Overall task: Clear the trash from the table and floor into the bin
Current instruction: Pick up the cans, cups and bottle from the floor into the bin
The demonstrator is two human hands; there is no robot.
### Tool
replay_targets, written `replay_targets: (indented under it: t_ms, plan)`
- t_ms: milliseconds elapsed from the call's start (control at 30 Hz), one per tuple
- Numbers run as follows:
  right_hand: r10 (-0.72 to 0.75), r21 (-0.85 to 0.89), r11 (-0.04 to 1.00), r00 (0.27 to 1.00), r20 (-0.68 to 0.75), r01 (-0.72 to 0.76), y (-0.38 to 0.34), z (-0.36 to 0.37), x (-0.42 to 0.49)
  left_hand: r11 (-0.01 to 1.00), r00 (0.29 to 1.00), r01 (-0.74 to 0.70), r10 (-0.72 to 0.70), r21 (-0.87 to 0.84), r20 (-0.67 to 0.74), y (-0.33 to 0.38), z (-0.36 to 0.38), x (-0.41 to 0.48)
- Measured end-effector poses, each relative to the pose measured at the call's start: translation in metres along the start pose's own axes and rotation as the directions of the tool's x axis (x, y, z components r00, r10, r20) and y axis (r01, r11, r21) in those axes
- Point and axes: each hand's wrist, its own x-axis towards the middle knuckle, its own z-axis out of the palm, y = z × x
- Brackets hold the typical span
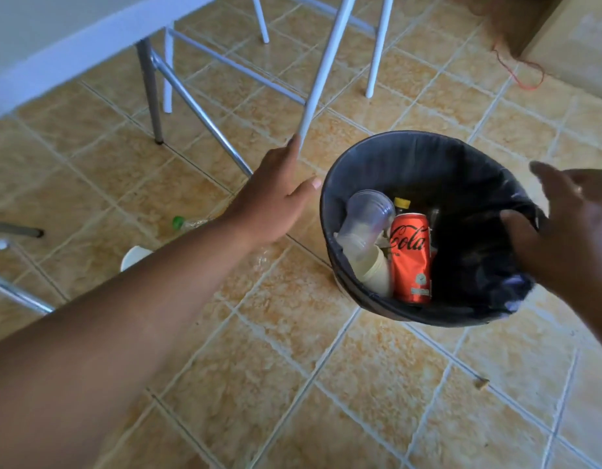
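A round bin (330,198) with a black liner stands on the tiled floor. Inside it lie a red cola can (411,262), clear plastic cups (367,221), a pale cup (377,272) and a yellow-capped bottle (401,204). My left hand (275,198) hovers just left of the bin's rim, fingers apart, holding nothing. My right hand (570,225) is at the bin's right rim, fingers spread, thumb against the liner. On the floor behind my left forearm lie a clear bottle with a green cap (182,223) and a white cup (135,255), both partly hidden.
A white table edge (72,52) crosses the top left, with metal table legs (150,96) and white chair legs (323,69) behind the bin. A red cord (526,72) lies near a wooden cabinet at top right. A small brown scrap (480,383) sits on the tiles at lower right.
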Motion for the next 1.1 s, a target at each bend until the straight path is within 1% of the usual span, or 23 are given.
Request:
replay_targets:
  t_ms: [67, 133, 167, 200, 233, 300, 367, 433, 500, 600, 667, 767, 867, 933, 1000, 1033, 1100]
  plan:
    - [-0.145, 0.112, 0.982, 0.986, -0.084, 0.154, -0.042, -0.01, 0.001, 0.992, 0.986, 0.123, -0.122, 0.006, -0.113, -0.022, -0.025, -0.003]
    - [-0.332, 0.185, 0.915, 0.931, -0.153, 0.357, -0.098, -0.013, -0.009, 0.956, 0.941, 0.288, -0.271, 0.057, -0.204, -0.059, -0.046, -0.006]
    - [-0.43, 0.225, 0.862, 0.891, -0.149, 0.454, -0.129, -0.013, -0.018, 0.92, 0.908, 0.377, -0.344, 0.108, -0.24, -0.08, -0.054, -0.011]
    - [-0.505, 0.27, 0.813, 0.856, -0.113, 0.516, -0.16, -0.012, -0.027, 0.87, 0.871, 0.465, -0.417, 0.161, -0.261, -0.099, -0.06, -0.017]
    - [-0.564, 0.311, 0.772, 0.823, -0.067, 0.554, -0.186, -0.003, -0.033, 0.816, 0.83, 0.543, -0.487, 0.199, -0.271, -0.119, -0.064, -0.026]
    - [-0.626, 0.339, 0.736, 0.78, 0.01, 0.586, -0.233, 0.024, -0.04, 0.703, 0.739, 0.673, -0.624, 0.229, -0.256, -0.155, -0.065, -0.049]
    - [-0.636, 0.346, 0.742, 0.766, 0.091, 0.574, -0.272, 0.063, -0.045, 0.598, 0.649, 0.76, -0.717, 0.255, -0.254, -0.185, -0.061, -0.072]
    - [-0.609, 0.337, 0.777, 0.771, 0.188, 0.532, -0.297, 0.104, -0.048, 0.521, 0.572, 0.819, -0.773, 0.239, -0.276, -0.207, -0.054, -0.09]
    - [-0.564, 0.292, 0.821, 0.772, 0.293, 0.49, -0.308, 0.145, -0.049, 0.487, 0.522, 0.853, -0.806, 0.19, -0.277, -0.223, -0.047, -0.1]
    - [-0.521, 0.159, 0.849, 0.746, 0.415, 0.504, -0.309, 0.194, -0.052, 0.5, 0.509, 0.859, -0.814, 0.107, -0.279, -0.24, -0.039, -0.104]
    - [-0.513, 0.064, 0.832, 0.718, 0.47, 0.551, -0.304, 0.218, -0.054, 0.501, 0.493, 0.864, -0.829, 0.043, -0.264, -0.249, -0.036, -0.103]
    - [-0.506, 0.003, 0.802, 0.676, 0.536, 0.597, -0.294, 0.237, -0.059, 0.476, 0.464, 0.879, -0.853, 0.006, -0.238, -0.257, -0.028, -0.101]
    - [-0.536, 0.023, 0.797, 0.689, 0.488, 0.603, -0.283, 0.244, -0.067, 0.465, 0.453, 0.885, -0.867, -0.01, -0.207, -0.262, -0.02, -0.1]
    - [-0.54, 0.071, 0.814, 0.705, 0.459, 0.577, -0.279, 0.243, -0.074, 0.442, 0.42, 0.891, -0.889, -0.104, -0.181, -0.263, -0.019, -0.099]
    - [-0.521, 0.14, 0.842, 0.719, 0.46, 0.521, -0.278, 0.236, -0.079, 0.407, 0.378, 0.877, -0.913, -0.254, -0.156, -0.263, -0.021, -0.095]
    - [-0.51, 0.17, 0.854, 0.727, 0.459, 0.492, -0.278, 0.231, -0.08, 0.398, 0.369, 0.863, -0.917, -0.311, -0.15, -0.262, -0.023, -0.093]
    - [-0.494, 0.213, 0.869, 0.755, 0.431, 0.447, -0.28, 0.218, -0.082, 0.414, 0.38, 0.841, -0.91, -0.349, -0.164, -0.256, -0.026, -0.089]
